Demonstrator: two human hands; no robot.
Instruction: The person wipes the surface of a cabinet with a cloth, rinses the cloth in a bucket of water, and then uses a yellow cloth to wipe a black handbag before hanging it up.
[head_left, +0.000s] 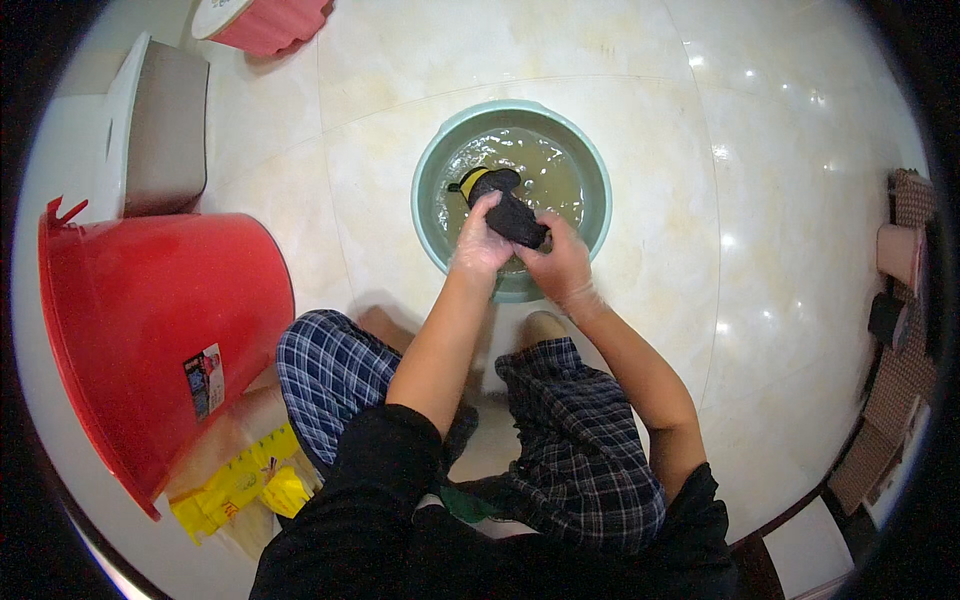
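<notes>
A pale green plastic basin (592, 259) stands on the floor in front of me, with cloudy, yellowish water in it. Above the water I hold a dark, wet item (517, 217), perhaps a small shoe or a bundled cloth; a yellow band shows at its upper left end. My left hand (484, 240) grips it from below and the left, fingertips on its side. At its lower right end, my right hand (559, 259) closes thumb and fingers on it. Both hands look wet.
A large red plastic bucket (187, 300) is at the left, near a grey and white container (165, 127). Yellow plastic packaging (240, 480) lies below it. A pink container (262, 26) stands at the top left. Shoes (889, 319) and woven mats (885, 382) line the right edge.
</notes>
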